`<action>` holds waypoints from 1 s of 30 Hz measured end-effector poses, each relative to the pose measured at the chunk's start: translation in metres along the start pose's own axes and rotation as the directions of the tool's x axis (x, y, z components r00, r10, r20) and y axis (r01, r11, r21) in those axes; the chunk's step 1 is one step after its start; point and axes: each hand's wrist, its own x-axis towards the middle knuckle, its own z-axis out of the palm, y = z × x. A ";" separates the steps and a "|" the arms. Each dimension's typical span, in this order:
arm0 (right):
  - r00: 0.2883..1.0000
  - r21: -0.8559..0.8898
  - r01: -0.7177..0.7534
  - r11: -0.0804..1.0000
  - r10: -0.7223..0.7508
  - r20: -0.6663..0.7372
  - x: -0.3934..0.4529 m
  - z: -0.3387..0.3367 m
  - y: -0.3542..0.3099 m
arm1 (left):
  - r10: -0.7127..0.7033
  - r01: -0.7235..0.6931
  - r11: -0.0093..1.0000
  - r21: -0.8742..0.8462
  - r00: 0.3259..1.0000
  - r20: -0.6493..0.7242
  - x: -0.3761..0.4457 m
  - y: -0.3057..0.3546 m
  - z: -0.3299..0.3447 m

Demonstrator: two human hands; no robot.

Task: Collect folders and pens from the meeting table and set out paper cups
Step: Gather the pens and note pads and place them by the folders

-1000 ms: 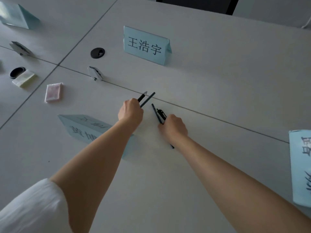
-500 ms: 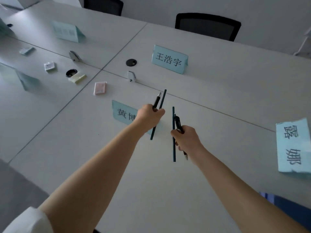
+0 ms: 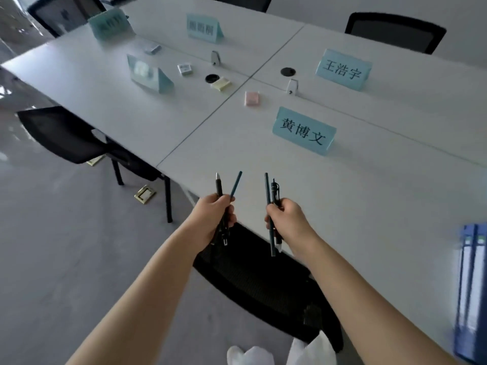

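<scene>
Pens [image 3: 219,186] in left hand [image 3: 210,219] — right hand [image 3: 288,219] likewise

Black characters 黄博文 on nearest name card [image 3: 303,131], standing on white table [image 3: 369,206]. Black characters 王浩宇 on far name card [image 3: 342,69], across table seam. Print on three more cards [image 3: 204,29] at left end, too blurred to read. Small labels on blue folders [image 3: 471,285] at right edge, illegible.
</scene>
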 end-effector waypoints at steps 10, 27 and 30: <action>0.981 0.077 -0.095 0.992 0.081 0.177 -0.007 0.115 -0.022 | -0.089 0.063 0.978 -0.198 0.988 -0.127 -0.018 -0.013 -0.118; 0.968 0.229 -0.238 0.944 0.212 0.135 0.156 0.171 -0.138 | -0.138 0.122 0.986 -0.114 0.979 -0.149 0.155 0.105 -0.176; 0.962 0.272 -0.274 0.923 0.262 0.079 0.189 0.171 -0.149 | -0.173 0.160 0.981 -0.108 0.976 -0.129 0.193 0.119 -0.181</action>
